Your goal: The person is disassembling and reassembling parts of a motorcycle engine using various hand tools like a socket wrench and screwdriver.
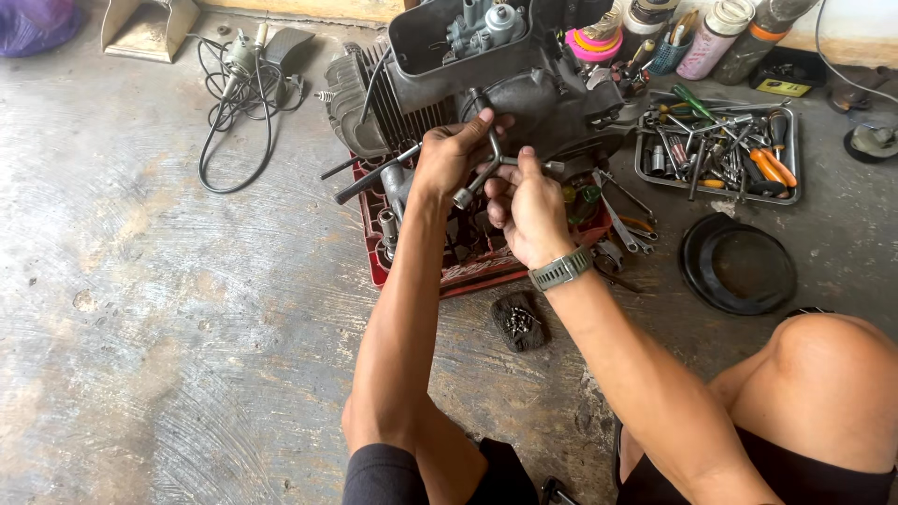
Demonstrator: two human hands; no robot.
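Concrete floor under me: my left hand (449, 154) and right hand (524, 206) both clench the Y-wrench (486, 164), braced square against the engine (505, 89) for turning force.

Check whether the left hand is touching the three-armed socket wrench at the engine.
Touching. The head view shows the left hand wrapped around one arm of the three-armed socket wrench, while the right hand holds another arm, in front of the engine.

Bare grey concrete floor (168, 355), scuffed and stained, lay in daylight; pale wall base (309, 9) ran along top edge.
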